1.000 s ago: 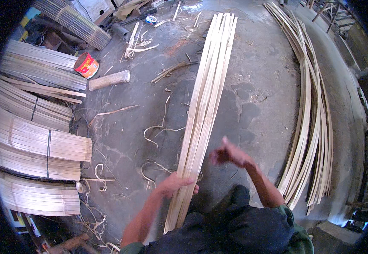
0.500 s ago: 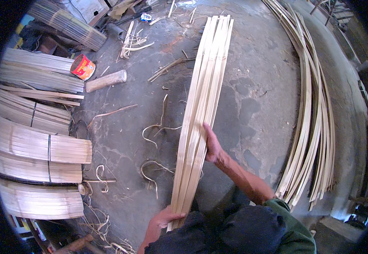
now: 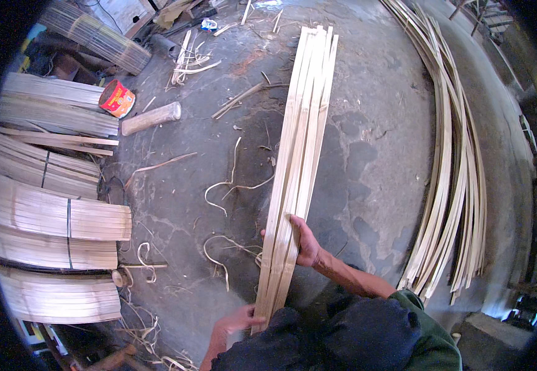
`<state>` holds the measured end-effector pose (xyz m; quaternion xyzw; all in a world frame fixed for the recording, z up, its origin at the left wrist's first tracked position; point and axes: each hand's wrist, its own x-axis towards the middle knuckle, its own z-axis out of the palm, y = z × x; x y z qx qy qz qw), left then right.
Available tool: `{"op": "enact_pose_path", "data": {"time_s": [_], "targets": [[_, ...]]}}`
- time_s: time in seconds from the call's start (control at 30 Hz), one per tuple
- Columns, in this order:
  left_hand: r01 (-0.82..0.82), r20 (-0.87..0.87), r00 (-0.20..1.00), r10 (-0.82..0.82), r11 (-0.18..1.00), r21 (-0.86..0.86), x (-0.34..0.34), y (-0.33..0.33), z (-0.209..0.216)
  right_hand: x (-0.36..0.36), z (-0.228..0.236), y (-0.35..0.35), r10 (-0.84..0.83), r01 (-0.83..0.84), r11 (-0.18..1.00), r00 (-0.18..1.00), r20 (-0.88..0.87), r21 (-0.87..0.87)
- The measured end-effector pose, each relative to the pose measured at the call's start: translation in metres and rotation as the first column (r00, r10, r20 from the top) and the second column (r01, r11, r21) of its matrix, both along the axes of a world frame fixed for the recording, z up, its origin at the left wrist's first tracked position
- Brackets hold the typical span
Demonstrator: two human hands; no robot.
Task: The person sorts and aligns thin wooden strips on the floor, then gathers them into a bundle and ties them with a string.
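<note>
A bundle of long, flat pale bamboo strips [image 3: 296, 154] stretches away from me, its far ends fanned slightly apart. My right hand [image 3: 305, 244] grips it below the middle, thumb on top and fingers passing underneath, with fingertips just showing at the left edge. Close to the near end, my left hand [image 3: 236, 319] is at the bundle's left side, somewhat blurred, fingers apart and touching the edge strip. Dark clothing over my knees [image 3: 367, 334] hides part of the near end.
Tied stacks of strips [image 3: 64, 219] line the left side, with a red tin [image 3: 117, 99] and a short log [image 3: 151, 119] beyond. Thin curled shavings [image 3: 219, 191] lie on the concrete floor. A long heap of loose strips [image 3: 454, 173] curves along the right.
My right hand has slid nearer to me along the bundle. The left hand has shifted slightly left, from gripping the near end to its edge. The far strip ends are more uneven.
</note>
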<state>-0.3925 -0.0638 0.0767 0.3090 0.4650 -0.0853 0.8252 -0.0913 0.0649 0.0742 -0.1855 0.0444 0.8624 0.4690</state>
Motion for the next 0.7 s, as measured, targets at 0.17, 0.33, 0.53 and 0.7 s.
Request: {"op": "enact_pose_path", "data": {"time_s": [0.17,0.33,0.53,0.7], "targets": [[-0.211,0.034,0.972,0.233,0.799,0.563,0.081,0.138,0.044,-0.007,0.005,-0.011,0.028,-0.025,0.998,0.998,-0.055,0.056],[-0.149,0.064,0.989,0.135,0.870,0.470,0.148,0.225,0.020,-0.025,0.001,-0.032,0.072,-0.071,0.997,0.997,0.021,-0.021],[-0.305,0.485,0.822,0.300,0.950,-0.071,0.174,0.237,0.004,-0.023,0.014,-0.039,0.140,-0.132,0.989,0.981,0.132,-0.068],[-0.141,0.129,0.986,0.102,0.930,0.338,0.189,0.231,0.024,-0.017,0.031,-0.044,0.112,-0.081,0.986,0.970,0.217,-0.146]]}}
